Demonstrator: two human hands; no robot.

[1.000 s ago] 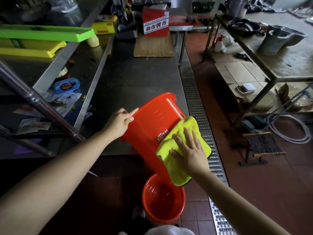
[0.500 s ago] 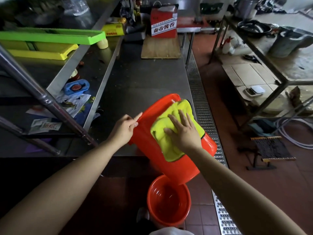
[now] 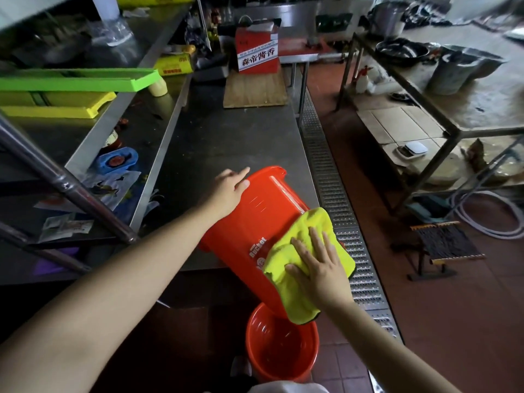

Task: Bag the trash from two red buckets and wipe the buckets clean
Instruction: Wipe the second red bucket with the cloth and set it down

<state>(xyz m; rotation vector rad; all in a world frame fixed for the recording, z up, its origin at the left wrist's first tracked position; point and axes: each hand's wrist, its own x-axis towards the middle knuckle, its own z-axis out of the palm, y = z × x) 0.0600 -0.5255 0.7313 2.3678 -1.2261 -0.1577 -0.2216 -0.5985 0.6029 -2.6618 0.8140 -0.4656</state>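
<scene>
My right hand (image 3: 319, 268) lies flat, fingers spread, pressing a fuzzy yellow microfibre cloth (image 3: 304, 251) against the smooth wall of a tilted red plastic bucket (image 3: 255, 222) that leans over the near edge of the dull steel worktable (image 3: 226, 143). My left hand (image 3: 228, 191) rests open on the bucket's upper side, steadying it. A second round red plastic bucket (image 3: 280, 347) stands upright on the tiled floor below, nothing visible inside it. Two buckets, one cloth.
</scene>
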